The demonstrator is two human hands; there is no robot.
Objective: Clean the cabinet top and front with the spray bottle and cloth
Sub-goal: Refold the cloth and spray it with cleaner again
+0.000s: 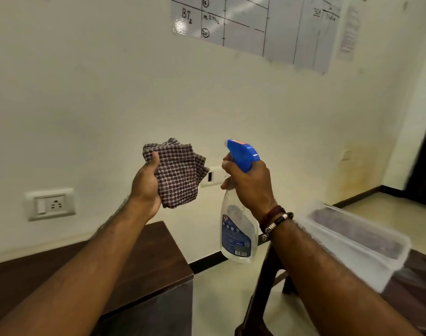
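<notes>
My left hand (146, 184) holds a folded brown-and-white checked cloth (180, 173) up in front of the wall, thumb pressed on its top corner. My right hand (252, 184) grips the neck of a clear spray bottle (237, 229) with a blue trigger head (243, 152), nozzle pointing left toward the cloth. Both are raised above the dark brown cabinet top (156, 253), which lies low at left against the wall. The cabinet front (168, 311) shows as a dark face below its edge.
A clear plastic container (357, 241) sits on a dark wooden table (262, 292) at the right. Wall sockets (50, 204) and a white switch plate (216, 175) are on the cream wall. A whiteboard sheet (267, 27) hangs above. Pale floor (221, 294) lies between cabinet and table.
</notes>
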